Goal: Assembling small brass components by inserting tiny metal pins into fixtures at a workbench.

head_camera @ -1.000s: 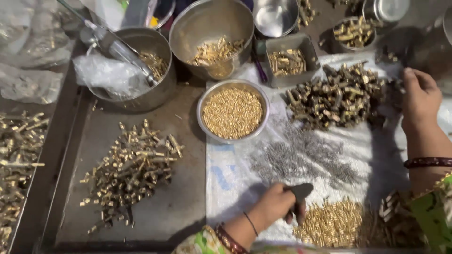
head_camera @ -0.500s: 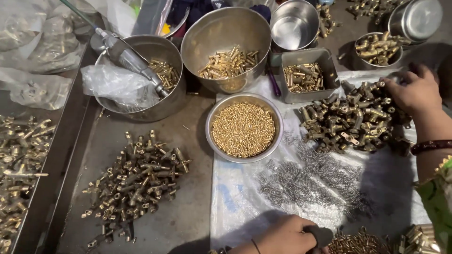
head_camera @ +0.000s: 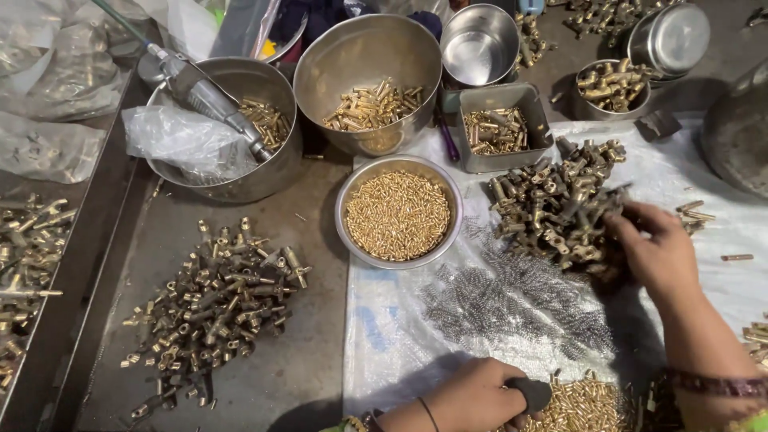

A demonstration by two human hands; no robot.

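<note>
The desk (head_camera: 320,208) is a dark metal surface, half covered on the right by a white plastic sheet (head_camera: 376,336) and crowded with bowls of brass parts. The right hand (head_camera: 660,256) now lies at the near edge of the pile of brass fittings (head_camera: 556,204), its fingers curled into the pieces; a second ago it rested higher, at the far side of the heap. Whether its grip already closes on one fitting I cannot tell, because the fingertips are hidden among the parts. The left hand (head_camera: 476,396) stays at the bottom edge, its grip closed around a dark handle (head_camera: 532,392), as before. Just beside it is a heap of small brass pins (head_camera: 584,404), and above it the grey springs (head_camera: 512,300). Farther out are the bowl of tiny brass pieces (head_camera: 398,212) and a second pile of fittings (head_camera: 216,300) on the bare desk.
</note>
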